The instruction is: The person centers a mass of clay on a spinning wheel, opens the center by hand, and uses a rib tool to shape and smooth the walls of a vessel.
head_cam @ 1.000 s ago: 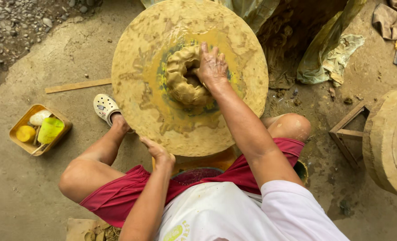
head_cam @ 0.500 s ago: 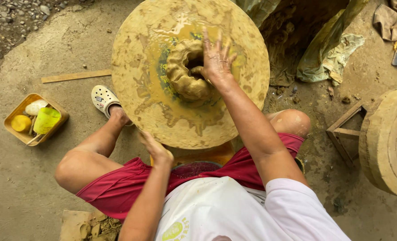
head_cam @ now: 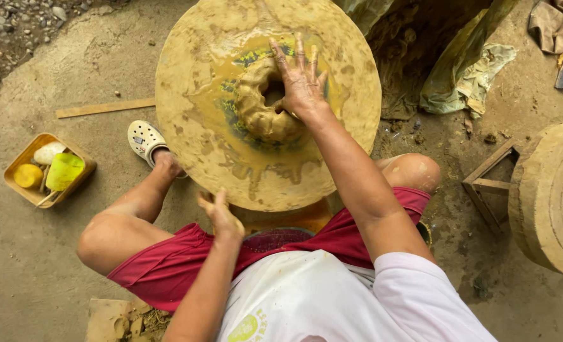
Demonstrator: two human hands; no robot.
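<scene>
A big round clay-smeared wheel (head_cam: 186, 82) lies flat in front of me, wet in the middle. A ring-shaped lump of wet clay (head_cam: 259, 107) with a hole in its centre sits on it. My right hand (head_cam: 300, 79) rests flat on the right side of the lump, fingers spread and pointing away. My left hand (head_cam: 221, 215) hovers at the wheel's near rim, fingers loosely curled, holding nothing. My knees flank the wheel, and my left foot (head_cam: 147, 140) in a white clog stands beside its left rim.
A small wooden tray (head_cam: 20, 190) with a yellow ball, a green cup and a pale lump sits at the left. A wooden slat (head_cam: 104, 107) lies beyond it. A second round wheel (head_cam: 554, 196) and wooden frame (head_cam: 490, 183) stand at the right; plastic sheeting (head_cam: 465, 69) lies behind.
My right hand slid from the top of the lump to its right side, and a hole now shows in the clay. My left hand lifted slightly off the near rim.
</scene>
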